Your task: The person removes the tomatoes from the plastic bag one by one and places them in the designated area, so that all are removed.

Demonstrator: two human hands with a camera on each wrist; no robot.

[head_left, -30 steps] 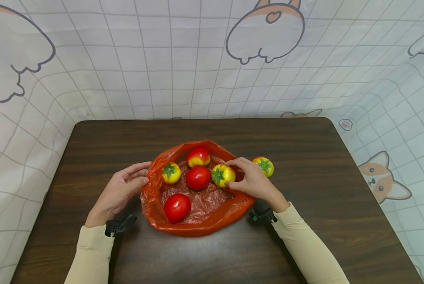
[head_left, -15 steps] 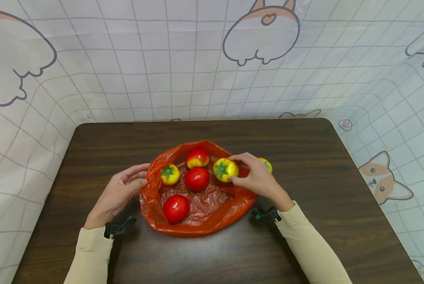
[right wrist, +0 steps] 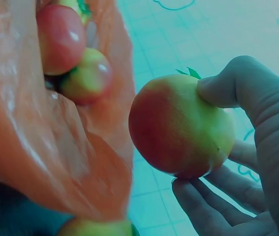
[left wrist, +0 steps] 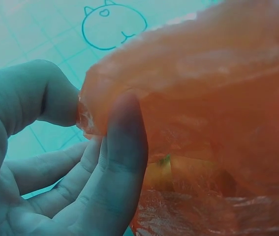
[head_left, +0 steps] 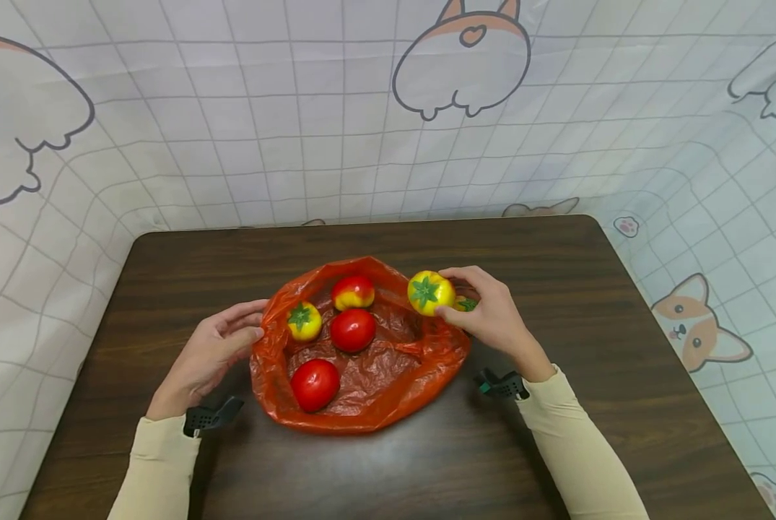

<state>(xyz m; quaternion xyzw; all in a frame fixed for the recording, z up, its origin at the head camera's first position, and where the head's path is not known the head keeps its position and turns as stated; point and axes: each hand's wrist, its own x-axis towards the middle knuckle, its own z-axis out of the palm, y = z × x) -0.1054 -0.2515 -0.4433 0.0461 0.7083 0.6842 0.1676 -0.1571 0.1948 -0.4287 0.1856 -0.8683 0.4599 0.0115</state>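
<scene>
An orange-red plastic bag [head_left: 362, 420] lies wide open on the table. My left hand [head_left: 199, 355] pinches its left rim between thumb and fingers; in the left wrist view the thin plastic [left wrist: 193, 113] sits between them. My right hand [head_left: 491, 314] holds a yellow-red tomato [head_left: 431, 292] with a green leafy top, at the bag's right rim. In the right wrist view this tomato [right wrist: 173, 128] is apart from the bag, gripped by thumb and fingertips. Inside the bag are two red tomatoes [head_left: 352, 330], a yellow tomato [head_left: 304, 322] and a red-yellow fruit [head_left: 353, 292].
Another yellow tomato [head_left: 467, 303] sits right of the bag, mostly hidden behind my right hand. Everything stands on a dark wooden table [head_left: 388, 477]. A white gridded curtain [head_left: 336, 108] with dog drawings hangs behind and at both sides.
My right hand has lifted the yellow-red tomato from inside the bag, up and right to its right rim. The left hand keeps its hold on the bag. The head view shifts slightly.
</scene>
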